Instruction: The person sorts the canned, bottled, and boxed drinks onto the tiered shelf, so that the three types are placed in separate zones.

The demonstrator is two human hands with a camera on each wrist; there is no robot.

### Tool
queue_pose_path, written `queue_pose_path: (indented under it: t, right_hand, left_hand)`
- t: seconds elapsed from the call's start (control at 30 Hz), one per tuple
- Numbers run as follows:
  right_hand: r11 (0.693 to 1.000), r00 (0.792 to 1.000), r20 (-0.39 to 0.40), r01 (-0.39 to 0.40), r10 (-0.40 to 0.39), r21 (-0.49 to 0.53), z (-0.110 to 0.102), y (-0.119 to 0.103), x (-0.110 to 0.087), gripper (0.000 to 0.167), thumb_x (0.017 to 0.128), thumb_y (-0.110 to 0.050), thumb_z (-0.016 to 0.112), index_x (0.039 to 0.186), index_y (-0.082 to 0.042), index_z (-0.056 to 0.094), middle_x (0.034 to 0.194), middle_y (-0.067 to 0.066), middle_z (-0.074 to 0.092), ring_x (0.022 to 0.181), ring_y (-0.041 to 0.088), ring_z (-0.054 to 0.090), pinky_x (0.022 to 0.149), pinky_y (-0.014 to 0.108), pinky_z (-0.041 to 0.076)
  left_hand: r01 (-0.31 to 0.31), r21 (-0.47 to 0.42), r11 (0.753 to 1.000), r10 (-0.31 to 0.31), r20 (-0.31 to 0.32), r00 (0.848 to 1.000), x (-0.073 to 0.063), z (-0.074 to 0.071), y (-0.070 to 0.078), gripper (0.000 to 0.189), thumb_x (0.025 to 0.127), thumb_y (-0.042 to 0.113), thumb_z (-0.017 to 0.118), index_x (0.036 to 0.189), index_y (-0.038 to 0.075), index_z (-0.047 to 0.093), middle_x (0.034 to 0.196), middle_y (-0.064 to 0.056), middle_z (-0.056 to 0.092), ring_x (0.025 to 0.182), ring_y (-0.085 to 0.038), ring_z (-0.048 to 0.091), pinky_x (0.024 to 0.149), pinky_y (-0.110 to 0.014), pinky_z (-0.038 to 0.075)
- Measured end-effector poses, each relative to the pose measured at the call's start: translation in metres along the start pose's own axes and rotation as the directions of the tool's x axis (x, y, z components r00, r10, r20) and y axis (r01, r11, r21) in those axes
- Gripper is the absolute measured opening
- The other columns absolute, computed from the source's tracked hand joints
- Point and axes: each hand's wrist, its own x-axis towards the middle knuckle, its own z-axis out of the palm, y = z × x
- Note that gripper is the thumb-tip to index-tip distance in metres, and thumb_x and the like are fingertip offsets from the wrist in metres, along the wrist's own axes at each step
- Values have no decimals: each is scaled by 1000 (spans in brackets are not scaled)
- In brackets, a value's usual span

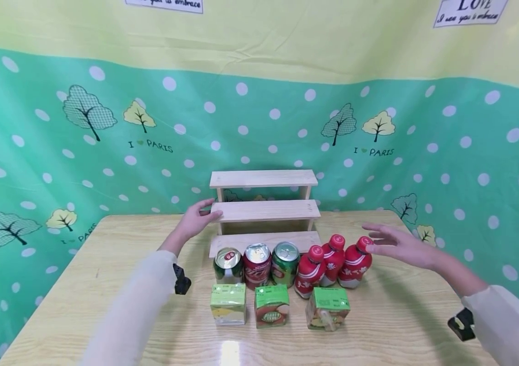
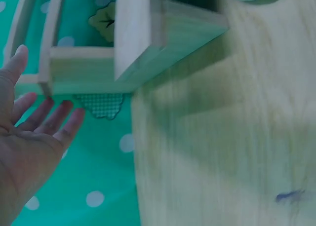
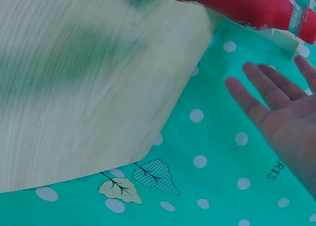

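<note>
A three-tier wooden shelf (image 1: 264, 210) stands at the back of the table. My left hand (image 1: 194, 219) is at the left end of its middle tier, thumb tip overlapping the board's edge, and the left wrist view shows the fingers (image 2: 59, 118) extended beside the shelf's side frame (image 2: 81, 70). To the right, my right hand (image 1: 401, 245) holds nothing and hovers with loosely straight fingers by the rightmost red bottle (image 1: 355, 263). That bottle's cap lies just past the fingertips in the right wrist view. Two more red bottles (image 1: 333, 259) stand left of it.
In front of the shelf's lowest tier stand three drink cans (image 1: 257, 266). Nearer me, three green-topped juice cartons (image 1: 271, 306) form a spaced row on the wooden table (image 1: 186, 325). A green, polka-dotted cloth (image 1: 273, 114) hangs behind.
</note>
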Motion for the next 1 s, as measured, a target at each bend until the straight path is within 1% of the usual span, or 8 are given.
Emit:
queue_pose_path:
  t: [0.1,0.23,0.37,0.5,0.67,0.8,0.9,1.0]
  right_hand:
    - [1000,1000,21,-14,13,26,3,4,0,63,90,-33,61,142,-6,36,136,27,46,122,47,47,87,46,55]
    - [999,999,51,1,-4,50,7,11,0,64,86,-28,67,136,1,41,129,24,53,116,42,54,82,28,56]
    - [994,997,71,32,-40,103,13,17,2,63,83,-20,71,133,5,42,124,25,56,110,40,57,79,20,55]
    - [989,998,43,47,-54,140,20,22,4,61,82,-18,72,131,4,43,123,24,55,109,39,57,79,20,55]
    - [991,999,-30,14,-10,131,31,25,4,64,79,-25,75,131,-3,43,126,19,55,112,37,55,82,23,55]
    - [992,997,-80,-13,23,127,40,28,5,71,77,-28,76,134,-4,41,127,18,55,115,38,54,88,35,55]
    - [990,994,-103,-23,38,141,45,31,7,74,76,-28,77,135,-5,40,128,18,54,117,39,52,91,46,53]
    - [988,992,-117,-23,42,154,48,33,8,73,76,-26,78,135,-6,39,128,17,52,117,40,50,90,44,53]
  left_hand:
    - [1,21,1000,-1,8,1000,0,5,-3,77,88,41,63,148,8,27,154,-17,24,134,-40,36,105,-49,41]
    - [-4,45,999,4,7,1000,0,6,-6,82,86,41,65,149,8,23,155,-16,20,136,-41,33,106,-50,40]
    - [4,38,999,-5,13,1000,1,6,-7,84,86,42,66,149,9,21,156,-16,18,136,-42,32,106,-50,40]
    - [27,35,999,-28,22,999,2,6,-7,85,86,41,65,150,10,19,156,-16,16,137,-41,31,106,-49,40]
    - [57,-8,998,-57,29,998,2,6,-4,85,86,37,66,150,10,17,157,-16,15,136,-40,32,106,-49,40]
    - [51,-21,998,-50,36,998,2,6,-2,85,87,35,66,151,10,16,157,-15,14,139,-40,28,109,-48,36]
    - [17,28,999,-18,41,999,3,6,-2,86,88,38,64,150,7,15,157,-15,14,141,-39,21,114,-48,29]
    - [-19,106,994,15,42,999,3,5,-3,86,87,41,63,150,5,16,156,-15,16,143,-37,16,116,-50,22]
